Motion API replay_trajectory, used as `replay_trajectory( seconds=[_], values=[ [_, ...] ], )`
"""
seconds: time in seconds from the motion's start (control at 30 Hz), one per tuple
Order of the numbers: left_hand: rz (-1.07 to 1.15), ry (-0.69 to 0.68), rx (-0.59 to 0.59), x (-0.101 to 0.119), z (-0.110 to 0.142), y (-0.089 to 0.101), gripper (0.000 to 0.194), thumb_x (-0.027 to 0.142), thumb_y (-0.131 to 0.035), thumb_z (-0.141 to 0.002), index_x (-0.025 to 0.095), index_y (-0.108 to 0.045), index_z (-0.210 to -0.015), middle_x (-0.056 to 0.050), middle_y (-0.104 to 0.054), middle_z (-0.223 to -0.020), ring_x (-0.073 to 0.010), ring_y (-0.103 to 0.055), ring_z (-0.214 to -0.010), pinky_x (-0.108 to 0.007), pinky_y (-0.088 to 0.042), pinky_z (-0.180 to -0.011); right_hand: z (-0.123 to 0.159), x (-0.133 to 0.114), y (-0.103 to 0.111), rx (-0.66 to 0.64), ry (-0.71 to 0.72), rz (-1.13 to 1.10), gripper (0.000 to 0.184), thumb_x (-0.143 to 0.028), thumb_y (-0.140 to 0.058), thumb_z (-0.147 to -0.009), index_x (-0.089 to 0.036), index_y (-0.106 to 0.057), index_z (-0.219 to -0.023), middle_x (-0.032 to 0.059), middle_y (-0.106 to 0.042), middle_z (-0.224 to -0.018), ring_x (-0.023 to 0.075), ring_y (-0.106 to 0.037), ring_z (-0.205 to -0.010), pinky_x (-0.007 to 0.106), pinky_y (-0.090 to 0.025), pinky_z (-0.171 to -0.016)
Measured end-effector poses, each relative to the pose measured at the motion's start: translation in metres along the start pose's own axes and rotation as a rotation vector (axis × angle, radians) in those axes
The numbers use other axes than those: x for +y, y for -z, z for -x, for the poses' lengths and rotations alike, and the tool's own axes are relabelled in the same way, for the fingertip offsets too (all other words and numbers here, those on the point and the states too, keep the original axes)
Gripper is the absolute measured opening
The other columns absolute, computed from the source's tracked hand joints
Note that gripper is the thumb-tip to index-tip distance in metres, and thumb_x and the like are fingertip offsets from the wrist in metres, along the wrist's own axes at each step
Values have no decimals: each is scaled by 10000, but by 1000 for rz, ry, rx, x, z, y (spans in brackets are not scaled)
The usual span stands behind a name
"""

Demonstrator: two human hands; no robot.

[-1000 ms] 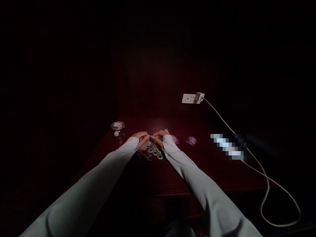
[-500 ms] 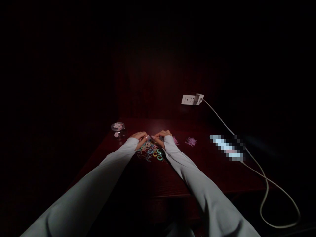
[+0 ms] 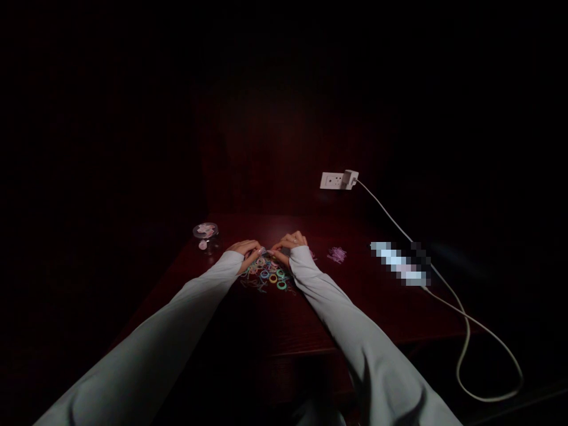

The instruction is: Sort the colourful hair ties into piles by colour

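A loose pile of colourful hair ties (image 3: 266,275), in green, yellow, blue and pink, lies on the dark red table. At its left far side my left hand (image 3: 245,248) is closed, thumb and fingers pinched together. My right hand (image 3: 289,244) faces it over the far side of the pile, its fingers also bent into a pinch. The fingertips of both hands nearly meet. Whatever is between them is too small and dim to make out. To the right of my right hand is a small bunch of purple bands (image 3: 337,255).
A clear round container (image 3: 206,231) with pink and white pieces stands at the left. On the wall a charger (image 3: 350,179) sits in a white socket (image 3: 329,181). Its white cable (image 3: 465,331) loops down to a blurred-out bright device (image 3: 399,264) on the table's right side.
The whole view has shifted slightly to the left. My right hand has moved a little to the right over the table, hiding more of a pink bunch beside it. Both hands stay pinched.
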State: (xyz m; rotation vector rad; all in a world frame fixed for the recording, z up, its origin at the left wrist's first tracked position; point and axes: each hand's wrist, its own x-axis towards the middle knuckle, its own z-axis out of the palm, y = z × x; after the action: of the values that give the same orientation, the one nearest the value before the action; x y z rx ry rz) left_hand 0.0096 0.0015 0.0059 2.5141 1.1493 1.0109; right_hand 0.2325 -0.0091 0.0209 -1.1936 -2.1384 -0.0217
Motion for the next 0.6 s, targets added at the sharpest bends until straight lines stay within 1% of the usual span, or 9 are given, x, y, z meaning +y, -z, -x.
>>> replay_trajectory(
  seconds=[0.07,0.13,0.23,0.3,0.37,0.47,0.53,0.6],
  values=[
    [-24,-19,9,1,1,1,287,349,-426,-1006,194,-607,-847,-29,-641,-832,-173,-561,-780,-286,-432,-760,1,5,8,-14,107,113,201,-436,-653,-970,-306,-805,-983,25,-730,-927,214,-501,-969,348,-306,-868],
    [-55,-19,18,2,1,2,295,342,-413,-1019,194,-614,-864,-33,-652,-849,-178,-571,-804,-292,-436,-778,4,12,16,5,172,208,219,-429,-622,-988,-307,-801,-1019,31,-728,-925,216,-489,-958,347,-291,-847],
    [-137,-36,50,3,2,3,288,324,-420,-1024,198,-631,-874,-40,-665,-874,-195,-572,-858,-315,-437,-820,11,25,28,87,190,322,282,-452,-559,-1014,-307,-801,-1026,45,-713,-888,223,-473,-929,353,-274,-819],
    [-190,-70,59,4,3,4,260,319,-447,-1017,204,-644,-891,-42,-675,-902,-208,-561,-895,-331,-431,-842,17,38,38,145,167,384,313,-470,-537,-1020,-307,-804,-1008,51,-700,-864,227,-463,-909,360,-265,-813],
    [-219,-97,57,4,4,4,217,311,-479,-1004,210,-652,-923,-43,-686,-952,-215,-550,-929,-340,-425,-855,24,55,50,190,95,441,323,-485,-538,-1016,-305,-804,-991,57,-692,-870,232,-452,-907,366,-257,-815],
    [-236,-108,54,4,5,4,162,293,-514,-977,214,-652,-943,-43,-694,-1021,-222,-538,-973,-346,-415,-867,38,84,73,225,-95,504,325,-501,-555,-999,-301,-806,-949,68,-689,-914,249,-435,-942,379,-252,-821],
    [-245,-101,37,5,5,4,150,295,-526,-963,219,-654,-943,-39,-698,-1029,-225,-532,-981,-347,-406,-860,49,101,89,234,-228,505,376,-536,-540,-992,-298,-808,-880,73,-683,-924,261,-423,-954,389,-253,-821],
    [-253,-93,14,5,5,3,147,300,-531,-953,226,-658,-945,-33,-703,-1027,-227,-530,-983,-352,-392,-855,59,113,102,250,-310,474,436,-581,-502,-990,-302,-810,-858,75,-681,-946,270,-416,-965,404,-254,-836]
  ],
)
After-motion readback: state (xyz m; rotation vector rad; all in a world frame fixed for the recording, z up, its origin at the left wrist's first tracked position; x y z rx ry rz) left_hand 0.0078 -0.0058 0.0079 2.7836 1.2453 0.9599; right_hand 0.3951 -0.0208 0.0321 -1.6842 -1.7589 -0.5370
